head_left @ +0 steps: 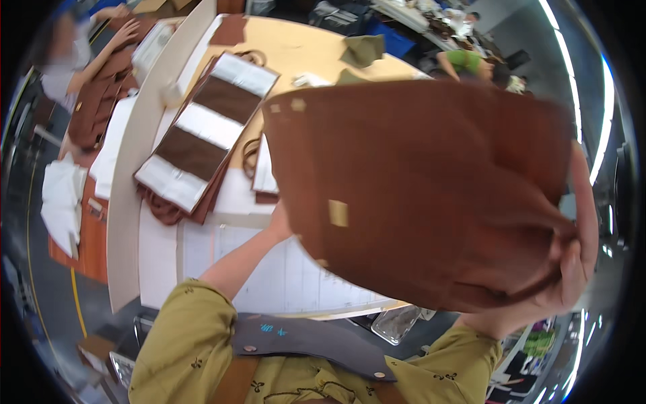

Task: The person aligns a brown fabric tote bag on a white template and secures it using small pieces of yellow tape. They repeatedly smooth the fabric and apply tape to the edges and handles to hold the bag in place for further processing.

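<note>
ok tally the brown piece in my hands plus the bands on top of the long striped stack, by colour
Held brown piece: 1
White bands: 3
Dark brown bands: 2
Total: 6

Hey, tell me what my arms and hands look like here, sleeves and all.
Your left sleeve and right sleeve are olive-yellow with small dark printed motifs; the left one ends well short of the wrist. Your right hand is ungloved, with no ring or watch that I can make out. Your left hand is mostly hidden.
</note>
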Demonstrator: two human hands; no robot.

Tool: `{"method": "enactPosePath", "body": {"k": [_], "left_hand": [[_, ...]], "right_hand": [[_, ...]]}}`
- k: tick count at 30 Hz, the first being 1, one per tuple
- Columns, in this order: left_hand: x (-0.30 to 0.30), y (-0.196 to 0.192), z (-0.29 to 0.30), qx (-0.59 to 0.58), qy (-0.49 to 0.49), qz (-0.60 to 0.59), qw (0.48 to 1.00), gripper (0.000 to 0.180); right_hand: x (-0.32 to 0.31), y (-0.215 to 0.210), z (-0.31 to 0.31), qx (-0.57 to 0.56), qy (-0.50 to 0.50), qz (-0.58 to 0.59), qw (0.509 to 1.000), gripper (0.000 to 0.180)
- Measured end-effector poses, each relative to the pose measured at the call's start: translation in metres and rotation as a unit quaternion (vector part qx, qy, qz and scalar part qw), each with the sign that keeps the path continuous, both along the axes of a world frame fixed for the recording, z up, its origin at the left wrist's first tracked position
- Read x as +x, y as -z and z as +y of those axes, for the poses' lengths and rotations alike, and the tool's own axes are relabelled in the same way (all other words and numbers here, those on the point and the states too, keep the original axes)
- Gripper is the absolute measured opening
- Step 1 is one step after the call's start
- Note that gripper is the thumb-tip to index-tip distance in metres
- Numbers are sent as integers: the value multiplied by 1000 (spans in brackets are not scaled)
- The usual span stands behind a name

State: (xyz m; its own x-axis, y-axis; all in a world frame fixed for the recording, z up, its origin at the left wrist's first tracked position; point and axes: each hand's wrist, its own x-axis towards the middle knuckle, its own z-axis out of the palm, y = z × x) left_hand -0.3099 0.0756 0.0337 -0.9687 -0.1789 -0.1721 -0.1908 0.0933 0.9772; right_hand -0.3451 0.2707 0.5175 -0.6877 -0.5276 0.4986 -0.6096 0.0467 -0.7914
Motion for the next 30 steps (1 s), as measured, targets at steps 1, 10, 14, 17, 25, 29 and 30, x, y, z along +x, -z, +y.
{"method": "enactPosePath", "body": {"k": [1,10,14,17,25,29,30], "left_hand": [[10,-1,-7,91,-29,-34,995,44],[135,-44,-49,697,-204,122,676,63],[175,-24,-51,701,-234,51,671,72],[189,-9,-43,668,-220,-8,711,73],[242,22,0,432,-132,-168,876,59],[276,12,-9,262,-130,-279,915,44],[275,14,-15,226,-147,-243,932,42]], "right_hand": [[0,8,17,-3,28,-3,1000,78],[-5,94,137,17,67,-229,971,89],[-3,152,190,-5,78,-332,940,84],[-3,185,212,8,99,-399,912,73],[-78,317,272,244,76,-479,840,67],[-109,379,271,441,82,-498,742,65],[-125,394,291,511,110,-420,742,63]]}}
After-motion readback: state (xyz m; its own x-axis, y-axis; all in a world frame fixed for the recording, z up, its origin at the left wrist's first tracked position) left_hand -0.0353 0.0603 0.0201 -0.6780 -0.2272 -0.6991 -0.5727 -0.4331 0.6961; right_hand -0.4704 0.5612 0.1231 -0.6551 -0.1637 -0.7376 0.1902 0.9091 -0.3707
